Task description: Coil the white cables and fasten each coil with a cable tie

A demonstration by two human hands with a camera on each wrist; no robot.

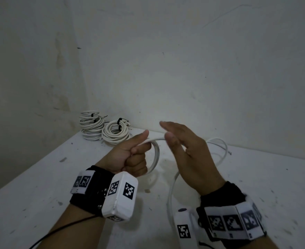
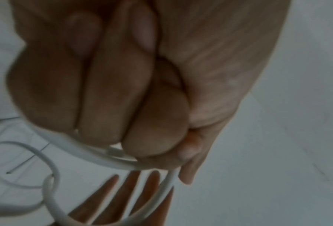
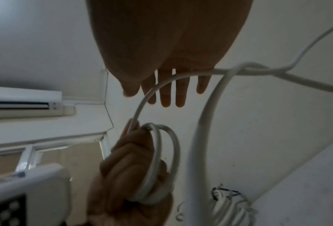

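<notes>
Above the scuffed white tabletop (image 1: 40, 186), a thin white round cable (image 1: 156, 153) is being wound into small loops and is being gripped in the fisted left hand (image 1: 131, 157), thumb pressing the turns against the curled fingers (image 2: 111, 91). The right hand (image 1: 189, 151) is being held beside it with fingers straight and spread, clasping nothing; the strand is merely being draped across its palm, as the right wrist view shows. The rest of the cable is being left slack on the tabletop to the right, crossing over itself, with its bare end (image 1: 229, 152) lying near the wall.

Several risks are being judged from this. Because the strand is only being guided by flat fingers, tension is likely being lost, so the next turn could come out larger than the others or slip off. The crossed slack could be pulled into a kink or knot as it is being drawn in. The few held loops could spring apart if the thumb's pressure is relaxed. No loose cable tie is being seen near the hands; two finished white coils bound with black ties (image 1: 114, 132) are being kept in the far corner.
</notes>
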